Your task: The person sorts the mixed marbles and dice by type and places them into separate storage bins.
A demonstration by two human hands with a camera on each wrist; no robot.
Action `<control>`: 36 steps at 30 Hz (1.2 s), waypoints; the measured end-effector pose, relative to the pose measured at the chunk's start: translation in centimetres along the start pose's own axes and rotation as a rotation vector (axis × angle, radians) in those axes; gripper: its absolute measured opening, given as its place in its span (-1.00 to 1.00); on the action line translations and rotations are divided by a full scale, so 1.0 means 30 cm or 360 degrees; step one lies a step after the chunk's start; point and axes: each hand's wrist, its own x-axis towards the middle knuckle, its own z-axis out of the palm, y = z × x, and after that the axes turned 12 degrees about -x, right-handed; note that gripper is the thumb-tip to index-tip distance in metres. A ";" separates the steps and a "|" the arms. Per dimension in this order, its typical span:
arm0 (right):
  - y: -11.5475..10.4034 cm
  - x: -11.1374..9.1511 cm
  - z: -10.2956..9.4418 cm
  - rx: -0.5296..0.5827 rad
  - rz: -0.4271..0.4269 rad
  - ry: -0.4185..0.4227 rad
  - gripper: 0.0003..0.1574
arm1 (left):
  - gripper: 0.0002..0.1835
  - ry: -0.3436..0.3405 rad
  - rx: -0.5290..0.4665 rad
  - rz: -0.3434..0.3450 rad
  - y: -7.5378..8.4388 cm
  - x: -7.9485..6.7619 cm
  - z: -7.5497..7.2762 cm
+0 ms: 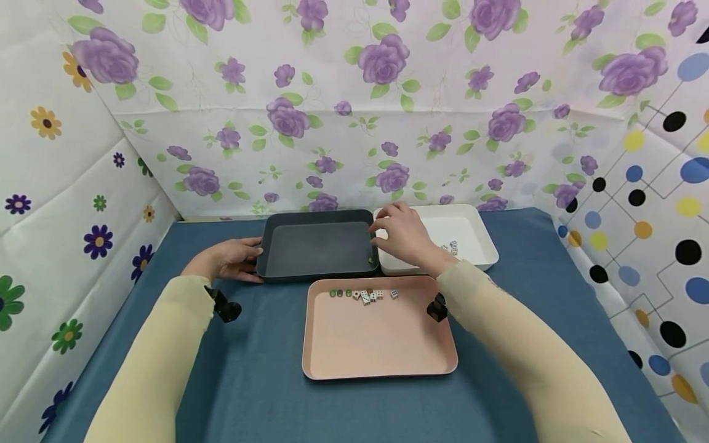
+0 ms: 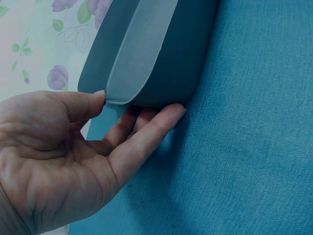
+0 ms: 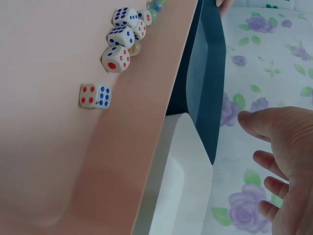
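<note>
My left hand (image 1: 237, 259) grips the left end of a dark grey tray (image 1: 318, 216). In the left wrist view its thumb meets the rim and its fingers lie against the tray's outer side. My right hand (image 1: 403, 232) hovers where the dark tray borders a white tray (image 1: 480, 237). Its fingers are loosely bent, and the right wrist view shows nothing between them. A small greenish piece (image 1: 371, 260) lies in the dark tray's front right corner. Small dark-marked white pieces (image 1: 453, 248) sit in the white tray, partly behind my right wrist.
A pink tray (image 1: 382, 344) lies in front of the other two. Along its far side are several white dice (image 3: 116, 58) and several glass marbles (image 1: 340, 293). Blue cloth (image 1: 249, 369) covers the table. A flowered curtain (image 1: 343, 147) hangs behind the trays.
</note>
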 end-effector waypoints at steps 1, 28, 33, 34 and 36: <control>0.005 -0.005 -0.003 -0.0007 -0.0002 0.0008 -0.72 | -0.31 0.0007 -0.0001 -0.0001 0.000 0.001 0.000; 0.072 -0.167 -0.054 -0.0035 -0.0164 0.0176 -0.76 | -0.31 0.0030 -0.0001 -0.0011 0.004 -0.006 0.007; 0.076 -0.189 -0.056 -0.0025 -0.0188 0.0198 -0.76 | -0.31 0.0017 0.0000 -0.0013 0.004 -0.005 0.004; 0.077 -0.193 -0.056 -0.0028 -0.0193 0.0204 -0.76 | -0.31 0.0015 0.0002 -0.0013 0.004 -0.005 0.004; 0.078 -0.200 -0.056 -0.0029 -0.0204 0.0219 -0.76 | -0.31 0.0016 -0.0003 -0.0016 0.004 -0.004 0.005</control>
